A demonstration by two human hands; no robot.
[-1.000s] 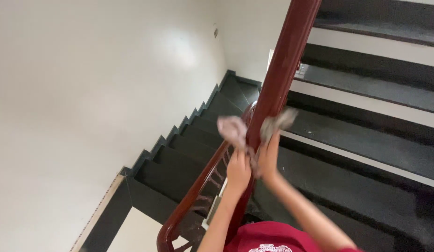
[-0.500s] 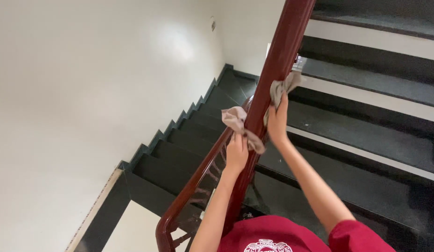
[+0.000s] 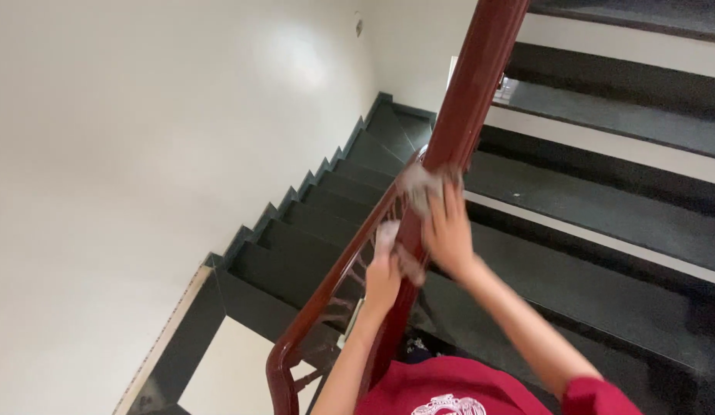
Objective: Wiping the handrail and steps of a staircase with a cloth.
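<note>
A dark red wooden handrail [image 3: 473, 92] runs from the top of the view down to a curl at the bottom. A grey cloth [image 3: 416, 187] is wrapped around the rail about halfway along. My right hand [image 3: 448, 230] presses the cloth against the rail's right side. On the rail's left side, my left hand [image 3: 384, 270] grips the cloth's lower end. Both arms reach up from my red shirt [image 3: 465, 388] at the bottom edge. Motion blurs the cloth and both hands.
Dark stone steps [image 3: 603, 115] with white risers climb at the right. A lower flight [image 3: 319, 223] drops away left of the rail beside a white wall [image 3: 142, 138]. Metal balusters [image 3: 350, 284] stand under the rail.
Both hands slid the cloth up the rail, then back down it. The right hand now lies flat over the cloth instead of holding its loose upper end.
</note>
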